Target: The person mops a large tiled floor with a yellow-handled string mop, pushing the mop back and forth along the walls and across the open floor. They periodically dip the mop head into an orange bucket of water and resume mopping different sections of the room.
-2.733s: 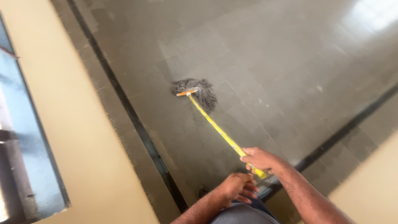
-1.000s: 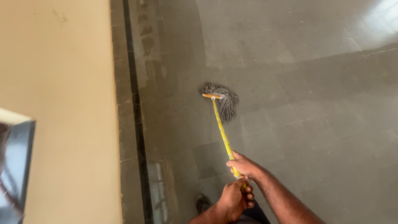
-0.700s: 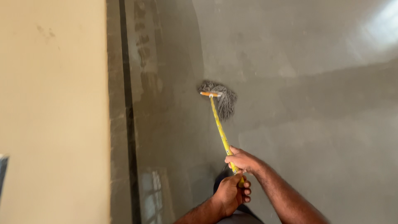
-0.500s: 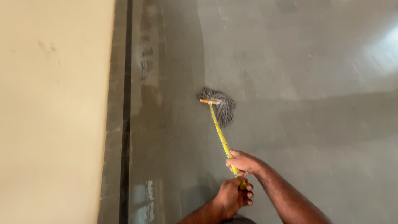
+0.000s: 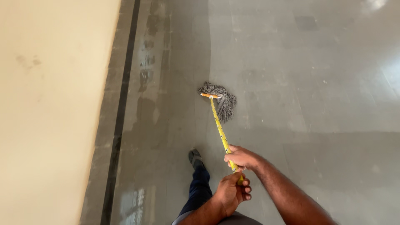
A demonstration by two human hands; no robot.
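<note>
Head view: a person mopping, seen from above.
Floor: grey tiled floor (image 5: 316, 83), darker wet patch along the cream wall (image 5: 50, 104).
Mop: yellow-handled mop with grey string head (image 5: 220, 125); long axis runs from the hands up-left, head flat on the floor and pointing away.
Right hand (image 5: 241, 157): clenched higher on the handle, steering.
Left hand (image 5: 231, 192): clenched at the handle's end.
Shoe: dark shoe (image 5: 195, 157), just left of the handle.

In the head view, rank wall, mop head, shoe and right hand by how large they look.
1. Wall.
2. Mop head.
3. Right hand, but it is nearer the camera, so unsure.
4. Shoe.
</note>
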